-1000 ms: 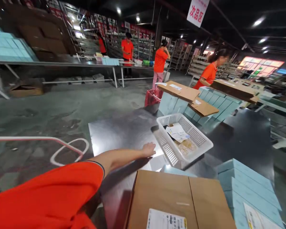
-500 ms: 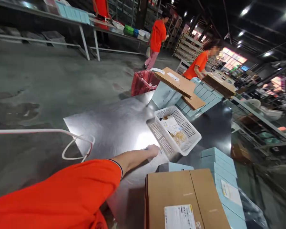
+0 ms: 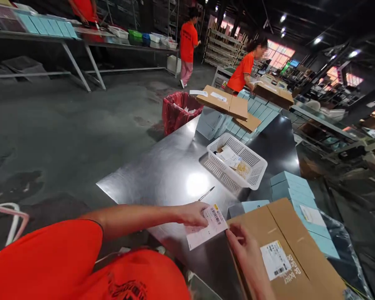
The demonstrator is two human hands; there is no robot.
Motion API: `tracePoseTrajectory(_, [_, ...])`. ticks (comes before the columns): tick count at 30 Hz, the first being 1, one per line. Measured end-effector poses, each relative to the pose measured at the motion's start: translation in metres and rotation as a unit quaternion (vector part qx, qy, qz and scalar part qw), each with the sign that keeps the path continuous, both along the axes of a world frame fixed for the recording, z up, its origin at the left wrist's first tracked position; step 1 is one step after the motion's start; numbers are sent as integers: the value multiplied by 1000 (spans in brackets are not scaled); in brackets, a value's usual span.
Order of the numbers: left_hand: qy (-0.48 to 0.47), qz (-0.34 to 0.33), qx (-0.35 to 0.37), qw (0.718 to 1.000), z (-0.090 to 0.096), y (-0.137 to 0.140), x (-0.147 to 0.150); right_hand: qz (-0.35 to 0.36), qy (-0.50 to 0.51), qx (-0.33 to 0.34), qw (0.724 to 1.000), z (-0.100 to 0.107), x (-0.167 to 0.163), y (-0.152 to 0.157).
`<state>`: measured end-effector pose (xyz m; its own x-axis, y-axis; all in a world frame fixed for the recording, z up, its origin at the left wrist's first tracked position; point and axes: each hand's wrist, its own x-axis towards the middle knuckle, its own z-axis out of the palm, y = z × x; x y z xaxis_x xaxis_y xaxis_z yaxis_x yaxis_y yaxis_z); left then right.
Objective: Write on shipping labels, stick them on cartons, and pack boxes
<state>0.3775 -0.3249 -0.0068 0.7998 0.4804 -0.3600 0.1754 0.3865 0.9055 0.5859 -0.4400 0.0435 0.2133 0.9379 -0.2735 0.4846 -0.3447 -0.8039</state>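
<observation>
A white printed label sheet (image 3: 210, 233) with a barcode and a small yellow mark is held over the metal table. My left hand (image 3: 194, 214) is closed on its upper left part, thumb on top. At the sheet's right corner, the curled fingers of my right hand (image 3: 244, 249) pinch the edge. Below my right hand lies a flat brown cardboard carton (image 3: 312, 237) bearing a white shipping label (image 3: 275, 259) and white print. A pen (image 3: 206, 193) rests on the table just beyond my left hand.
On the metal table (image 3: 162, 166) stands a white perforated basket (image 3: 259, 168) holding papers and small packets. Light blue boxes (image 3: 292, 187) are stacked at right, more at the back under cardboard (image 3: 225, 102). A red-lined bin (image 3: 175, 114) stands beyond; several people in orange shirts are farther off.
My left hand has drawn back from near the basket and now holds the label sheet. My right hand has come into view at its corner. The view has shifted, and the pen shows on the table.
</observation>
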Motion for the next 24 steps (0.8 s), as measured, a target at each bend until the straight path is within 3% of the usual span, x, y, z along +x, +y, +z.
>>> tracePoseTrajectory(4, [9, -27, 14, 1000, 12, -14, -17, 58, -14, -33, 998, 8, -16, -1])
tracePoseTrajectory(10, [21, -81, 65, 994, 5, -18, -21, 22, 23, -59, 998, 9, -24, -24])
tracePoseTrajectory(13, [64, -29, 224, 972, 4, -28, -19, -22, 91, -67, 993, 6, -29, -37])
tracePoseTrajectory(15, [58, 26, 379, 923, 7, -40, -15, -51, 131, -62, 988, 5, -34, -46])
tracePoseTrajectory(17, [20, 34, 452, 891, 11, -56, -10, -73, 158, -54, 983, 5, -41, -54])
tracePoseTrajectory(21, [-13, -66, 346, 936, 21, -79, 3, -98, 185, -42, 977, 6, -52, -66])
tracePoseTrajectory(24, [5, -85, 291, 953, 21, -83, 10, -112, 179, -27, 977, 5, -57, -73])
